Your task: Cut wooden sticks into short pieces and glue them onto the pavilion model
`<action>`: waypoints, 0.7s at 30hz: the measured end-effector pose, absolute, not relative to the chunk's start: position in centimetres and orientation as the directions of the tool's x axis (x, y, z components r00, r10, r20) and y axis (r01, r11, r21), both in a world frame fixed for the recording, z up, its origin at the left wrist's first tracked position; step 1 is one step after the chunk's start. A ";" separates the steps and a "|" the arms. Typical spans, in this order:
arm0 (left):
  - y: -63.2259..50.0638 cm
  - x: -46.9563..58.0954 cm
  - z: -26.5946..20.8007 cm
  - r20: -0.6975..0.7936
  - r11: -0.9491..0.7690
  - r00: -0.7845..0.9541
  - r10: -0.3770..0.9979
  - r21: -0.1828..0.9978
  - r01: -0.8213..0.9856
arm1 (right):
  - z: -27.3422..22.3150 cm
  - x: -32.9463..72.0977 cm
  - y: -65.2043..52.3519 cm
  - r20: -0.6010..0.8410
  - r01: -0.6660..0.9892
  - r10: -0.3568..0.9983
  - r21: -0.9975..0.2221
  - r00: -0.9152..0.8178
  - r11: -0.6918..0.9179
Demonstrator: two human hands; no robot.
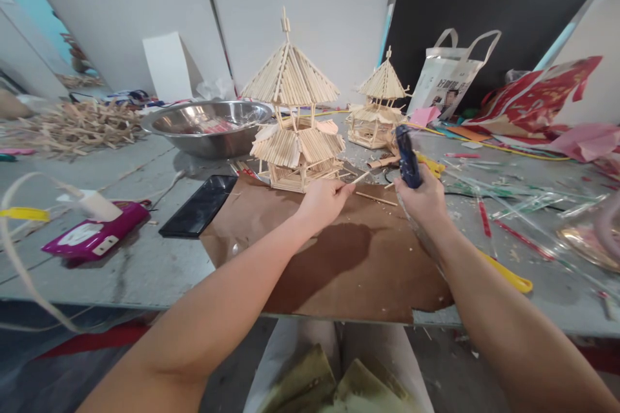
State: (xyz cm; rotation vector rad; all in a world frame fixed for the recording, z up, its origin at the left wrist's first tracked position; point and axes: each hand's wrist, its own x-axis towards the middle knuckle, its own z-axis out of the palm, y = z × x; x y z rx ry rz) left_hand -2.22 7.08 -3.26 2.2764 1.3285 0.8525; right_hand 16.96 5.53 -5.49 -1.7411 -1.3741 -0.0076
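My left hand (327, 203) is closed in a pinch on a thin wooden stick (360, 178), just in front of a two-tiered pavilion model (290, 80) made of pale sticks. The model stands upright at the back edge of a brown sheet (320, 271). To the right, my right hand (426, 197) is wrapped round a dark blue glue gun (408, 158), held upright; its nozzle cannot be made out. A loose stick (376, 198) lies on the sheet between my hands. Something yellow (431, 164) shows beside the right hand.
Behind stands a smaller pavilion model (375, 110). A steel basin (208, 129), stick pile (92, 126), black phone (197, 206) and purple power strip (97, 232) are at left. Right are a white bag (443, 80), red packaging (537, 100), clear strips (527, 203) and a yellow-handled tool (506, 272).
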 end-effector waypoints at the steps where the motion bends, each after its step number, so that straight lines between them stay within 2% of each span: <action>1: 7.1 -2.3 -3.1 0.284 -0.456 0.360 0.889 0.632 0.626 | -5.5 17.0 5.5 0.470 0.825 0.806 -0.564 0.358 -0.037; 4: 7.3 -2.5 -3.1 0.193 -0.372 0.358 0.914 0.750 0.546 | -5.7 16.6 5.6 0.327 0.899 0.899 -0.416 0.290 -0.139; 7: 7.7 -2.5 -3.5 0.136 -0.302 0.358 0.924 0.834 0.461 | -6.1 16.3 5.9 0.248 0.924 0.934 -0.346 0.258 -0.164; 11: 8.1 -2.6 -3.8 0.124 -0.223 0.314 0.941 0.927 0.302 | -6.4 16.5 6.2 0.275 0.928 0.934 -0.352 0.229 -0.123; 15: 8.2 -2.8 -3.6 0.180 -0.219 0.265 0.947 0.967 0.127 | -6.3 16.4 5.9 0.369 0.913 0.916 -0.407 0.157 0.007; 21: 8.1 -2.9 -3.6 0.238 -0.282 0.279 0.930 0.951 0.127 | -6.4 15.7 5.5 0.402 0.891 0.915 -0.428 0.037 0.152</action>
